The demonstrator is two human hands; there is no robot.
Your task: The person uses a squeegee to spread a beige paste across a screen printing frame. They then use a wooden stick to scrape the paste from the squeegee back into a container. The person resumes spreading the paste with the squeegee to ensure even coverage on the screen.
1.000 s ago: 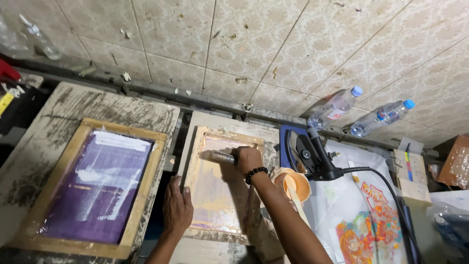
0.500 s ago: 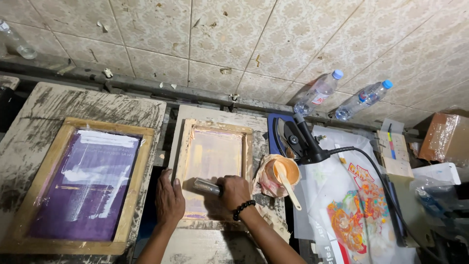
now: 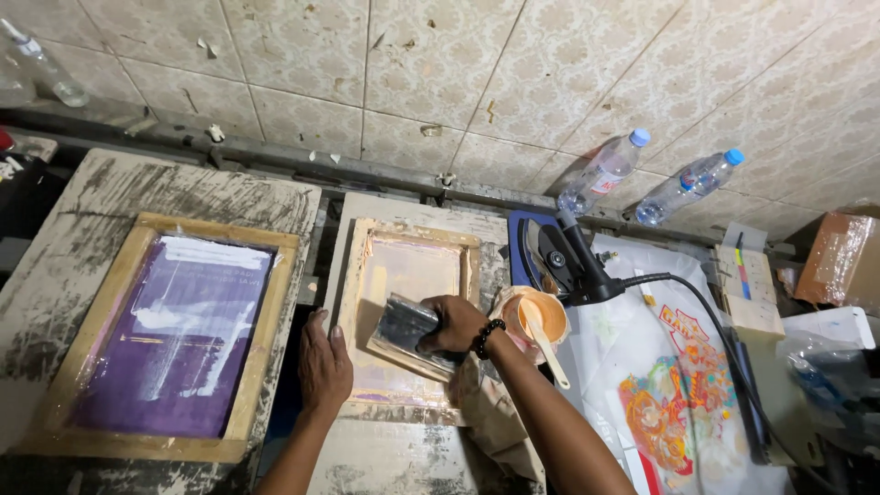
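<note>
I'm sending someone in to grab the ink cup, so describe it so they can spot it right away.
Start at the small wooden screen frame in the middle of the bench, where the right hand holds a squeegee. Just right of that frame, beside the black iron, sits the cup: the only round orange container, with a pale stick standing in it.

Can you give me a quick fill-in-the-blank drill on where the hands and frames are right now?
1. The right hand grips a ____ over the middle frame.
2. The left hand rests on that frame's ____ edge.
3. The mesh in the big frame on the left is coloured ____.
4. A stick stands in the ____ cup beside the right wrist.

Missing words: squeegee; left; purple; orange
</note>
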